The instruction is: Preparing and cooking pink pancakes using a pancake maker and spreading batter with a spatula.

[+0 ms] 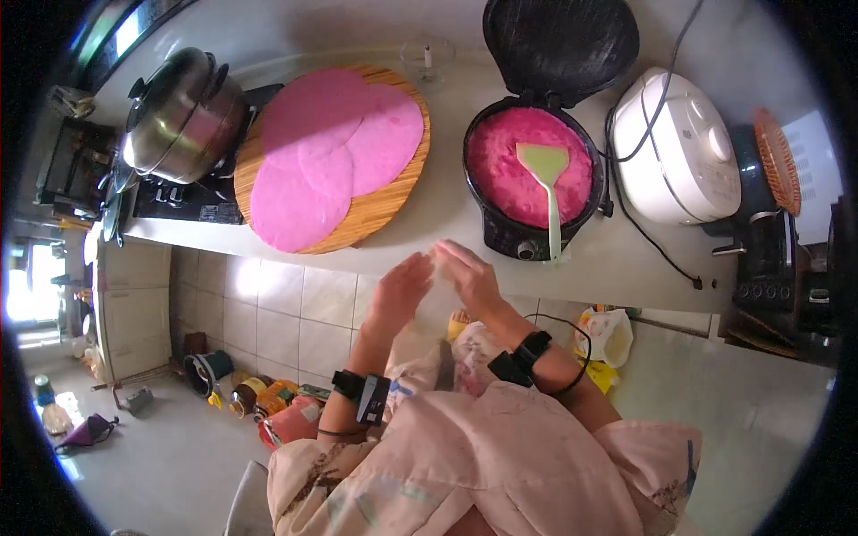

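Blurred by motion, my left hand (402, 287) and my right hand (468, 276) meet near the fingertips above the counter's front edge. Their fingers are extended, palms turned towards each other, and I see nothing held. Ahead and to the right, an electric griddle (496, 231) has its black lid (566, 47) raised. Inside it lies a round of pink batter or pancake (493, 151). A pale green spatula (544, 161) rests across that round, its handle over the griddle's front rim. To the left, thin pink pancakes (301, 208) overlap on a round wooden board (385, 211).
A steel pot (191, 117) stands on the gas stove (181, 194) at left. The white rice cooker (677, 147) sits right of the griddle, a black power cord (633, 221) beside it. A clear container (427, 60) is at the back. Bottles (275, 398) stand on the floor.
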`<state>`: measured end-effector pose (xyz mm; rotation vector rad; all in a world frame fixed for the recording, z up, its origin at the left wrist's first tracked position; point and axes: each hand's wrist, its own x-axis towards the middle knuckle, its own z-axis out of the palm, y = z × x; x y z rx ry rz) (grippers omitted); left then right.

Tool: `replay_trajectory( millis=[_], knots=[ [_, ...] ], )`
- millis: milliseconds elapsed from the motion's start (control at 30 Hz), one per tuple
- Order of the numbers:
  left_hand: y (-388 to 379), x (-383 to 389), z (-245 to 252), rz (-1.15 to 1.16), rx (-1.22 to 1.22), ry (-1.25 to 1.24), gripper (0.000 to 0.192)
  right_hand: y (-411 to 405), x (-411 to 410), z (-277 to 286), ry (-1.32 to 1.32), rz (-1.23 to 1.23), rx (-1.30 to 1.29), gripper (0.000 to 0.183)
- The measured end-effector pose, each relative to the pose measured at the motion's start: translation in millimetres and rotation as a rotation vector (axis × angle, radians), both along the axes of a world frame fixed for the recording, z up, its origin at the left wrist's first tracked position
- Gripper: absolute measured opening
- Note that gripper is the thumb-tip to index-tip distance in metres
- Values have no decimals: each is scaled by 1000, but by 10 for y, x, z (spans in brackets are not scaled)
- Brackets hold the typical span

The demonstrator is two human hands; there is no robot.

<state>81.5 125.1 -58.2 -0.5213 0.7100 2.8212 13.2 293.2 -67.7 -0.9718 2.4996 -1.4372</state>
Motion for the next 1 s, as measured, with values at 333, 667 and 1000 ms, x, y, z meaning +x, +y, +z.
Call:
replay_trajectory(
  millis=[333,667,1000],
  knots=[
    [-1645,364,309,145,-343,-93,34,-916,-748,-525,310,-419,566,54],
    [-2652,260,685,226,-510,-230,23,-1093,-2346,-756,232,-679,534,55],
    [-2892,-303,633,117,-599,-156,21,-964,-1086,-846,169,-295,283,43]
  ],
)
